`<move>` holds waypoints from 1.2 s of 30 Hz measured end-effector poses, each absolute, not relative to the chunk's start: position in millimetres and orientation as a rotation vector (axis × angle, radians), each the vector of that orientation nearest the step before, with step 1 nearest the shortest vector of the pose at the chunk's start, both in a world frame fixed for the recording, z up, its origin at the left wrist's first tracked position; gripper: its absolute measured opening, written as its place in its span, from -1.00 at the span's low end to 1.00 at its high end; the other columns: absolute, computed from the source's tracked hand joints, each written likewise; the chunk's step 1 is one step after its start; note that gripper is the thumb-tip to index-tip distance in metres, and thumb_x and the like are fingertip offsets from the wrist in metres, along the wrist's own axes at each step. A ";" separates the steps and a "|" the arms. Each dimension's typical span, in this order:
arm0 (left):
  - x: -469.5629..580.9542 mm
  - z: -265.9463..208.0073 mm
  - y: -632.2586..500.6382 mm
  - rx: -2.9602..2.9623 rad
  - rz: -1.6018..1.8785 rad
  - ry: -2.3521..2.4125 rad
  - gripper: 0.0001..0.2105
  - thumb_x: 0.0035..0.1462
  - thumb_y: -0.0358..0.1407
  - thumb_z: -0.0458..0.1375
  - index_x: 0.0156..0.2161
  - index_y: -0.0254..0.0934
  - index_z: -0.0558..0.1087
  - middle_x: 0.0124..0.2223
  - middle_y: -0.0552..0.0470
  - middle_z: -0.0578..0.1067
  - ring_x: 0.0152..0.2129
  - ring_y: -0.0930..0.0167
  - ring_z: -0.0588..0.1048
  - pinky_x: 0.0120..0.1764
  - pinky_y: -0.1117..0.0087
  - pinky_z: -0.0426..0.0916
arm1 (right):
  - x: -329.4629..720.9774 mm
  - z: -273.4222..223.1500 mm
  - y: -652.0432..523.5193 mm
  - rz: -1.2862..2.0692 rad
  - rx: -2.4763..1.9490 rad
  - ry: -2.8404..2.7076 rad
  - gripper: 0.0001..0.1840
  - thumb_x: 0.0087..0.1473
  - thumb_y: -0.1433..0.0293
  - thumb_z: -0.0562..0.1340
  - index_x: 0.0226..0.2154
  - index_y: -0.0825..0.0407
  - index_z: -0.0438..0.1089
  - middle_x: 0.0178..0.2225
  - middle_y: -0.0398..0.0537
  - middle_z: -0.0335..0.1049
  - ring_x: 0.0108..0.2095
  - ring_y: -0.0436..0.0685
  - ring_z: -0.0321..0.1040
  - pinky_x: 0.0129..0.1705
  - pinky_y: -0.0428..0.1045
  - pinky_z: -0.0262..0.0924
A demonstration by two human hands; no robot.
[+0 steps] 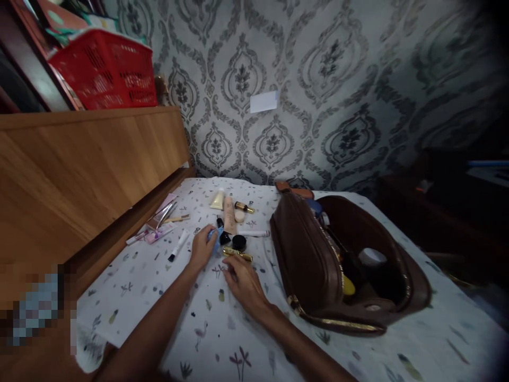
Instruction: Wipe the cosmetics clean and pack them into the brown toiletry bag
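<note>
Single head view, worn high behind the forearms (pixel 161 314), facing forward, tilted down. Wide: forearms closest, left hand (pixel 203 246) and right hand (pixel 245 281) mid-range, cloth (pixel 218 323) below, wall (pixel 294 53) farthest.

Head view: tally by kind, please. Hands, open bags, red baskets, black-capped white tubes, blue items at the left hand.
Hands: 2 (left hand, right hand)
Open bag: 1
Red basket: 1
Black-capped white tube: 1
Blue item: 1
Total: 6
</note>
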State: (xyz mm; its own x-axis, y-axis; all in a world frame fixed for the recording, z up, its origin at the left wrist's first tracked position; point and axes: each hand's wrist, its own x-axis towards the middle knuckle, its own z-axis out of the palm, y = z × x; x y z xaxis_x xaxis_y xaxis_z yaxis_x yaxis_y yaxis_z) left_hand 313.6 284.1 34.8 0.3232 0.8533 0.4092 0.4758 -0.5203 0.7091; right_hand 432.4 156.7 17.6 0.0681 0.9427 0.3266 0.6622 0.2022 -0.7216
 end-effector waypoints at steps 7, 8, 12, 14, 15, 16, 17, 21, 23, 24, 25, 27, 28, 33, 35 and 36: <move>314.5 33.9 286.4 2.178 1.019 1.176 -0.77 0.24 -0.18 -0.01 -0.29 -0.23 0.44 -0.37 0.07 0.49 -0.39 0.38 0.43 -0.26 0.38 0.26 | 436.2 12.5 158.9 0.423 -1.459 -1.639 -0.80 0.11 0.51 0.12 -0.26 0.02 0.43 -0.31 -0.02 0.43 -0.31 0.14 0.40 -0.23 0.01 0.29; 314.5 33.9 286.3 2.186 1.007 1.180 -0.76 0.25 -0.18 -0.01 -0.29 -0.23 0.44 -0.38 0.08 0.49 -0.40 0.38 0.42 -0.26 0.38 0.26 | 436.4 11.7 158.8 0.415 -1.456 -1.638 -0.80 0.10 0.51 0.11 -0.27 0.02 0.43 -0.32 -0.02 0.43 -0.31 0.14 0.40 -0.23 0.02 0.29; 314.4 34.3 285.1 2.216 0.973 1.195 -0.76 0.25 -0.17 -0.02 -0.27 -0.22 0.45 -0.35 0.07 0.49 -0.39 0.37 0.42 -0.26 0.38 0.25 | 437.5 9.0 159.1 0.400 -1.428 -1.647 -0.79 0.12 0.50 0.10 -0.28 0.02 0.44 -0.33 -0.01 0.43 -0.31 0.16 0.40 -0.26 0.02 0.29; 314.6 34.7 284.3 2.229 0.958 1.205 -0.76 0.25 -0.18 -0.02 -0.27 -0.21 0.45 -0.34 0.07 0.50 -0.38 0.38 0.42 -0.26 0.39 0.25 | 438.0 9.3 159.4 0.411 -1.425 -1.651 -0.79 0.13 0.49 0.10 -0.28 0.02 0.45 -0.33 0.00 0.43 -0.32 0.16 0.40 -0.28 0.01 0.29; 314.7 34.8 284.0 2.236 0.949 1.209 -0.77 0.25 -0.18 -0.02 -0.27 -0.20 0.45 -0.33 0.07 0.50 -0.38 0.38 0.43 -0.26 0.39 0.25 | 438.3 9.7 159.6 0.418 -1.429 -1.652 -0.78 0.13 0.48 0.10 -0.28 0.02 0.45 -0.33 0.00 0.43 -0.32 0.16 0.39 -0.28 0.01 0.29; 314.9 34.9 283.7 2.243 0.940 1.212 -0.77 0.25 -0.18 -0.02 -0.27 -0.20 0.45 -0.33 0.07 0.50 -0.37 0.38 0.43 -0.26 0.39 0.25 | 438.5 10.2 159.8 0.426 -1.433 -1.652 -0.78 0.13 0.48 0.10 -0.29 0.02 0.46 -0.33 0.00 0.43 -0.32 0.16 0.39 -0.28 0.02 0.29; 315.1 34.9 283.4 2.250 0.932 1.215 -0.78 0.25 -0.19 -0.01 -0.27 -0.20 0.45 -0.32 0.07 0.51 -0.37 0.38 0.43 -0.26 0.39 0.25 | 438.7 10.7 160.0 0.434 -1.436 -1.651 -0.78 0.13 0.48 0.10 -0.29 0.02 0.46 -0.33 0.01 0.43 -0.32 0.17 0.39 -0.28 0.02 0.29; 315.5 34.1 283.1 2.272 0.909 1.221 -0.79 0.25 -0.21 0.00 -0.25 -0.19 0.46 -0.31 0.06 0.52 -0.37 0.37 0.43 -0.23 0.38 0.26 | 439.2 10.8 160.7 0.463 -1.422 -1.649 -0.78 0.11 0.47 0.10 -0.31 0.01 0.47 -0.33 0.00 0.44 -0.30 0.17 0.39 -0.22 0.04 0.30; 315.5 33.4 283.1 2.281 0.904 1.220 -0.79 0.26 -0.21 0.01 -0.24 -0.20 0.47 -0.29 0.05 0.53 -0.35 0.37 0.43 -0.21 0.37 0.26 | 439.4 10.3 160.7 0.470 -1.417 -1.640 -0.78 0.10 0.46 0.10 -0.31 0.01 0.47 -0.31 0.01 0.44 -0.28 0.18 0.40 -0.19 0.06 0.30; 315.5 33.0 283.1 2.285 0.901 1.218 -0.79 0.26 -0.21 0.01 -0.24 -0.20 0.46 -0.29 0.05 0.53 -0.35 0.37 0.44 -0.21 0.37 0.26 | 439.5 10.2 160.5 0.474 -1.416 -1.635 -0.78 0.10 0.46 0.10 -0.31 0.01 0.47 -0.30 0.02 0.44 -0.27 0.19 0.40 -0.17 0.07 0.30; 315.6 32.7 283.0 2.290 0.899 1.217 -0.80 0.26 -0.21 0.01 -0.24 -0.20 0.46 -0.28 0.04 0.53 -0.34 0.37 0.44 -0.20 0.37 0.26 | 439.6 10.2 160.3 0.480 -1.417 -1.632 -0.78 0.10 0.45 0.10 -0.31 0.01 0.47 -0.30 0.02 0.45 -0.26 0.19 0.40 -0.16 0.08 0.30; 315.7 32.2 282.9 2.300 0.893 1.210 -0.80 0.27 -0.21 0.01 -0.24 -0.20 0.46 -0.27 0.04 0.53 -0.33 0.36 0.44 -0.20 0.37 0.27 | 439.9 10.6 159.7 0.494 -1.416 -1.637 -0.77 0.11 0.45 0.09 -0.30 0.01 0.47 -0.29 0.03 0.45 -0.25 0.20 0.41 -0.16 0.09 0.30; 315.7 32.1 282.8 2.306 0.891 1.206 -0.80 0.27 -0.21 0.01 -0.25 -0.19 0.46 -0.27 0.04 0.53 -0.32 0.36 0.45 -0.20 0.37 0.27 | 440.1 10.8 159.5 0.498 -1.415 -1.644 -0.77 0.11 0.45 0.09 -0.30 0.01 0.47 -0.29 0.03 0.45 -0.25 0.20 0.41 -0.17 0.09 0.30; 315.0 32.8 282.4 2.331 0.897 1.185 -0.80 0.27 -0.22 0.00 -0.25 -0.19 0.46 -0.27 0.04 0.52 -0.32 0.36 0.45 -0.20 0.37 0.28 | 440.8 11.3 159.6 0.475 -1.402 -1.654 -0.79 0.11 0.45 0.10 -0.31 0.01 0.46 -0.31 0.02 0.46 -0.26 0.21 0.41 -0.19 0.10 0.31; 314.9 32.9 282.2 2.335 0.910 1.179 -0.80 0.27 -0.22 0.00 -0.25 -0.19 0.46 -0.27 0.04 0.52 -0.33 0.37 0.45 -0.21 0.37 0.28 | 440.8 11.3 160.1 0.468 -1.401 -1.647 -0.79 0.12 0.45 0.09 -0.33 0.00 0.45 -0.31 0.02 0.45 -0.27 0.20 0.41 -0.19 0.09 0.31; 315.0 32.9 282.1 2.336 0.917 1.175 -0.79 0.27 -0.22 0.00 -0.25 -0.19 0.46 -0.28 0.04 0.52 -0.34 0.37 0.45 -0.21 0.37 0.28 | 440.7 11.4 160.2 0.467 -1.402 -1.645 -0.79 0.12 0.45 0.09 -0.34 0.00 0.45 -0.32 0.01 0.45 -0.28 0.20 0.41 -0.20 0.08 0.30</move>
State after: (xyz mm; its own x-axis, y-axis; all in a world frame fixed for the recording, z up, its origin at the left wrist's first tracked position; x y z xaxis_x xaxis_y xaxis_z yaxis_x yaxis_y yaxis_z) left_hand 315.0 282.1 32.9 0.4407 0.8106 0.3857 0.5710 -0.5847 0.5763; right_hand 440.7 160.2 11.4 0.0446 0.9227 0.3829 0.5840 0.2868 -0.7594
